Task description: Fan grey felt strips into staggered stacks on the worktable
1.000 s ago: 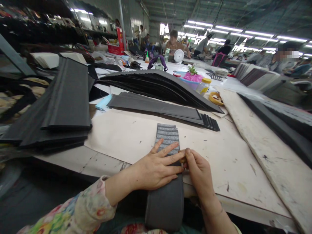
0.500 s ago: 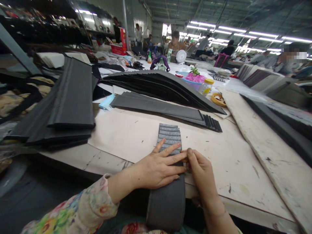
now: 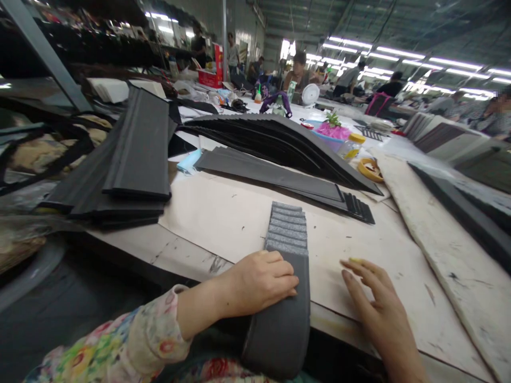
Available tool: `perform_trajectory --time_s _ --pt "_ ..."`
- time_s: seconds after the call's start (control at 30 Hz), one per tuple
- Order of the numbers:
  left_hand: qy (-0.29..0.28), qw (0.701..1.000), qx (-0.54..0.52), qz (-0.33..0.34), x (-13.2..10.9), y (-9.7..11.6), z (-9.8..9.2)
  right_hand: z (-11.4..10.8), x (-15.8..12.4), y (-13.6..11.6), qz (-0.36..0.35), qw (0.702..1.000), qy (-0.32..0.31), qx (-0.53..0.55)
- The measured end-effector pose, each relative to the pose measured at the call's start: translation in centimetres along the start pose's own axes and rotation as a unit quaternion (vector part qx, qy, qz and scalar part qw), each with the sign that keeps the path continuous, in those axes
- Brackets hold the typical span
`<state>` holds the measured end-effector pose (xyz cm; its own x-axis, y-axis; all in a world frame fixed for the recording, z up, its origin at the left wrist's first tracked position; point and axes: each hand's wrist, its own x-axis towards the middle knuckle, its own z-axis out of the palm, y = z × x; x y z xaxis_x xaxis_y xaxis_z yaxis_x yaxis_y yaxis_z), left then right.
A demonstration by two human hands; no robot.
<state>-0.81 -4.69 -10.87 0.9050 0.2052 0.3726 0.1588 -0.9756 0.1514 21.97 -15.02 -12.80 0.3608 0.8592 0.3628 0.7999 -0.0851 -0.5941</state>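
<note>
A fanned stack of dark grey strips (image 3: pixel 285 327) runs over the near table edge and bends down toward my lap. Its far ends show stepped, speckled lighter-grey bands (image 3: pixel 286 226). My left hand (image 3: pixel 259 282) presses on the stack just below those bands, with its fingers curled and drawn together over the top strip. Apart from the strips, to their right, my right hand (image 3: pixel 377 298) hovers over the table paper with its thumb and fingers apart. A yellowish patch shows on one of its fingertips; nothing is held there.
More dark strips (image 3: pixel 275 173) lie across the table beyond my hands, before a tall curved pile of dark sheets (image 3: pixel 303 143). Stacked dark panels (image 3: pixel 139 149) stand at the left. A tape roll (image 3: pixel 370 170) and a yellow-lidded jar (image 3: pixel 351 146) sit farther back. Other people work in the background.
My right hand has moved away from the strips to the right and opened. My left hand's spread fingers have curled in, and it has slid slightly nearer, baring the speckled bands.
</note>
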Motion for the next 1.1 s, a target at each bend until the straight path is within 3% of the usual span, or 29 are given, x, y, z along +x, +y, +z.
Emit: perform_trajectory --time_s 0.13,0.3,0.43,0.5,0.57,0.7,0.8,0.93,1.1 --pt "0.004 0.999 -0.044 -0.027 -1.1 0.4 -0.3 0.3 -0.9 -0.6 -0.1 0.994 0.025 -0.045" --pt "0.035 0.988 -0.142 -0.048 -2.0 0.1 -0.6 3.2 -1.9 -4.3 -0.25 0.966 -0.054 0.042" --pt "0.073 0.969 -0.196 -0.132 -1.6 -1.4 -1.7 4.6 -1.6 -5.3 -0.25 0.963 -0.075 0.066" --pt "0.101 0.965 -0.158 -0.186 -1.1 -2.2 -2.1 4.7 -1.6 -5.1 -0.247 0.963 -0.075 0.071" --pt "0.088 0.967 -0.098 -0.218 -0.3 -2.7 -2.0 4.6 -1.6 -4.9 -0.247 0.963 -0.076 0.075" --pt "0.016 0.977 -0.004 -0.213 0.8 -2.5 -0.9 4.5 -1.7 -4.8 -0.243 0.963 -0.087 0.076" --pt "0.007 0.98 0.008 -0.197 1.2 -2.2 -0.3 4.5 -1.6 -5.0 -0.242 0.963 -0.087 0.075" --pt "-0.001 0.98 -0.017 -0.197 1.9 -2.2 -0.8 4.5 -1.5 -5.1 -0.244 0.964 -0.077 0.073" --pt "-0.056 0.969 -0.116 -0.211 3.5 -2.8 -2.4 4.5 -1.6 -5.0 -0.243 0.964 -0.078 0.073"
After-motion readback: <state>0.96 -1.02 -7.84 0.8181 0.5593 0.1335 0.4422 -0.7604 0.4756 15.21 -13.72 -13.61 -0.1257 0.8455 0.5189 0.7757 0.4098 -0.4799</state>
